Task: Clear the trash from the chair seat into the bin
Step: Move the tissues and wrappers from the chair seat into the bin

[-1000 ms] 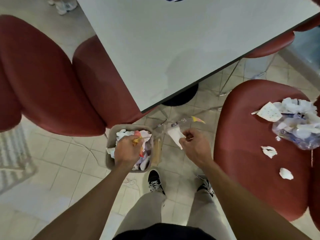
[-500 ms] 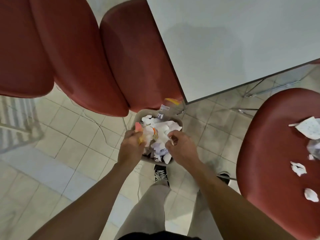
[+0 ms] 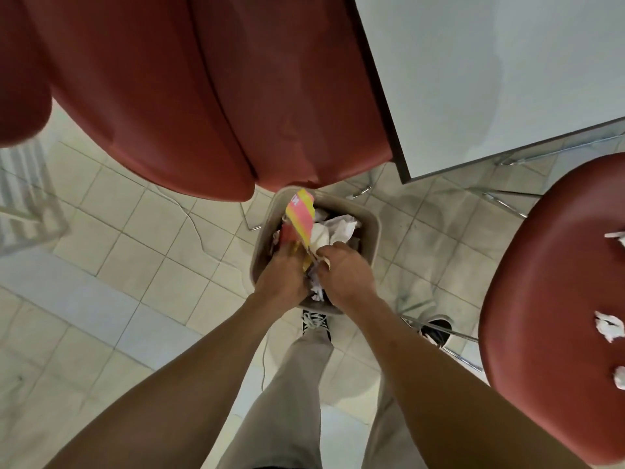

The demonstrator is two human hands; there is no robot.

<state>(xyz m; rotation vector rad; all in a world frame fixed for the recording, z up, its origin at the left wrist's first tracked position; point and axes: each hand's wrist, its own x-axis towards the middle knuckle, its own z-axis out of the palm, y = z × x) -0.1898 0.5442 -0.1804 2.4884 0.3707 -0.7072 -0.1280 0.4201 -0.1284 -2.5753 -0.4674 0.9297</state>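
Observation:
A beige bin (image 3: pixel 370 225) stands on the tiled floor, full of crumpled white paper (image 3: pixel 338 228). Both hands are over its near side, side by side. My left hand (image 3: pixel 282 277) and my right hand (image 3: pixel 343 274) meet at the lower end of a pink and yellow wrapper (image 3: pixel 301 216) that sticks up above the trash; which fingers pinch it is hidden. At the right edge, the red chair seat (image 3: pixel 548 306) carries small white paper scraps (image 3: pixel 608 326).
Two red chairs (image 3: pixel 203 96) fill the upper left, their edge overhanging the bin. A white table (image 3: pixel 490 72) is at the upper right, with metal chair legs on the floor under it. My shoes and legs stand just behind the bin.
The view has swung left and closer to the bin. My right hand came over from beside the bin to join the left above it. The wrapper now stands up out of the trash.

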